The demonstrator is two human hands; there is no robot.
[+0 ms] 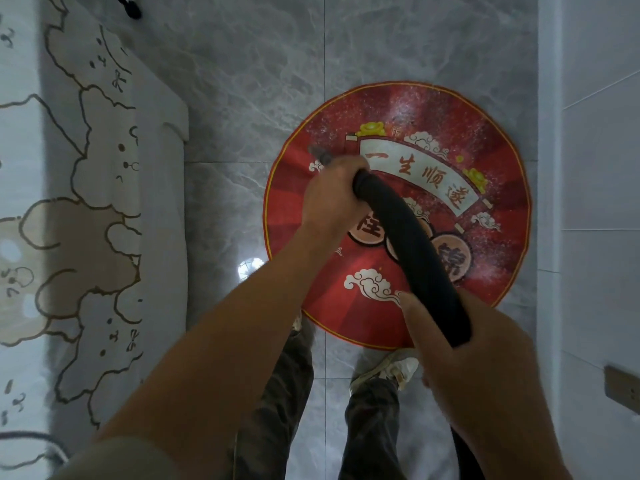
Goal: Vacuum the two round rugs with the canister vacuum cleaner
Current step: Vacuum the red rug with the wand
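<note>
**A bedroom in a private home**

This looks like a room in a home, most likely a bedroom. Along the left side of the frame lies a bed [69,202] with a pale cover printed with cartoon bears. The floor [242,81] is of glossy grey marble-look tiles. A red round rug [450,116] with festive Chinese writing lies on it, centre right. At the right edge is a white wall [595,168] with a socket [621,386] low down.
</note>
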